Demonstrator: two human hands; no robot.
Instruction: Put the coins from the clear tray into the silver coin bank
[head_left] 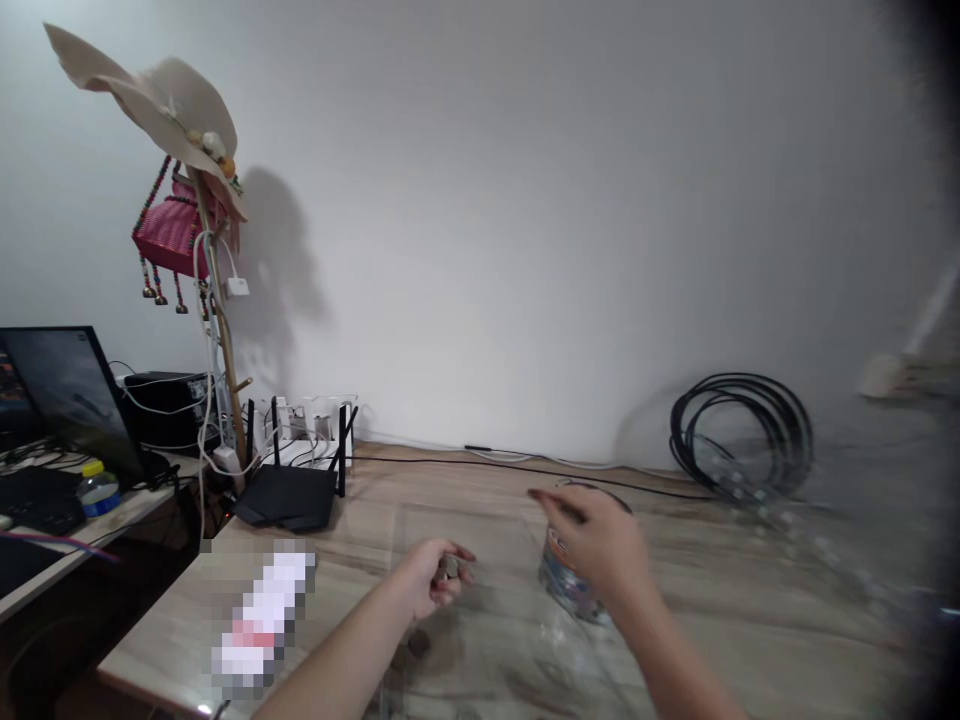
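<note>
My left hand (pixel 439 580) is palm up over the table, its fingers curled around a few round greyish coins (pixel 450 567). Just below that wrist, a few more dark coins (pixel 418 642) lie on the tabletop. To the right stands a round printed can (pixel 559 575), partly covered by my right hand (pixel 596 530). That hand hovers in front of and above the can's rim, thumb and fingers drawn together in a pinch. Motion blur hides what, if anything, is between those fingertips.
A black router (pixel 289 495) with upright antennas sits at the table's back left, beside a pole carrying a hat (pixel 169 110) and pink bag (pixel 176 225). Coiled black cable (pixel 739 435) leans on the wall. A blurred-out rectangular item (pixel 262 620) lies front left. A monitor (pixel 67 400) stands farther left.
</note>
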